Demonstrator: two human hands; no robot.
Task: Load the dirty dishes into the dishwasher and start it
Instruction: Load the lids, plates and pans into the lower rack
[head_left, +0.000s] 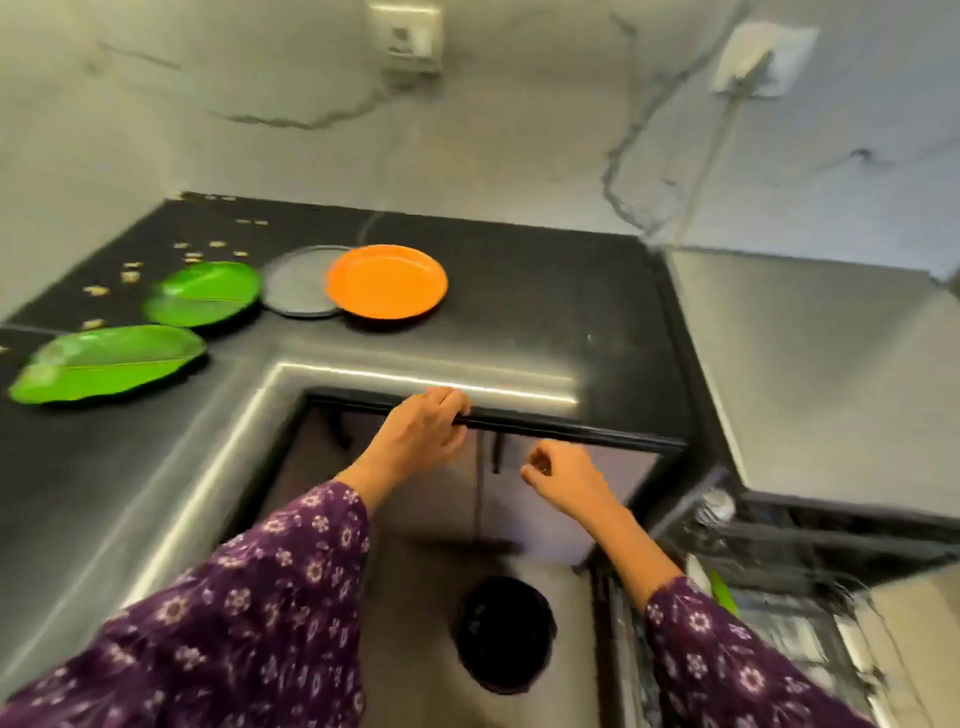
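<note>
An orange plate (387, 280) lies on the black counter (545, 291), overlapping a grey plate (293, 283). Two green leaf-shaped plates (205, 293) (109, 361) lie further left. My left hand (423, 434) reaches to the counter's front edge, fingers curled over the edge. My right hand (563, 480) hangs loosely curled below the edge and holds nothing. The dishwasher (810, 364) stands open at the right, its wire rack (779, 587) pulled out with a green item inside.
A black round bin (504, 631) sits on the floor below my hands. Cabinet doors (519, 493) with a dark handle stand under the counter. Crumbs are scattered at the counter's far left. Two wall sockets sit on the marble wall.
</note>
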